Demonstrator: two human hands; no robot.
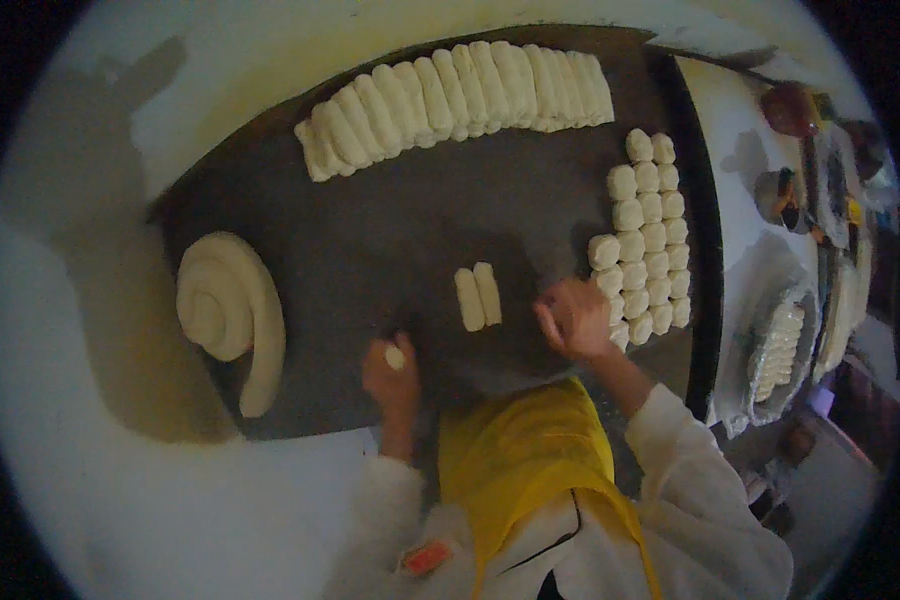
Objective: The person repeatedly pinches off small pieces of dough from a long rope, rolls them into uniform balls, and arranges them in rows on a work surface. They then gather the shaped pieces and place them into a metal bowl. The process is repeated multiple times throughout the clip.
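My left hand (391, 385) is closed round a piece of dough (395, 357), whose pale end shows at the top of the fist. Between my hands, two short dough rolls (478, 298) lie side by side on the dark work surface (370, 240). My right hand (578, 318) is above the surface, beside a block of small dough pieces (654, 237) set in rows. Its fingers are curled, and whatever they may hold is hidden. A thick dough rope wound into a coil (210, 305) lies at the far left, its loose end pointing toward me.
Along the back edge lies a row of long dough rolls (460, 92), packed tightly together. Right of the dark surface, a pale counter (725, 130) holds a plastic-wrapped tray (778, 355) of dough pieces and a container (780, 200). I wear a yellow apron (525, 440) against the near edge.
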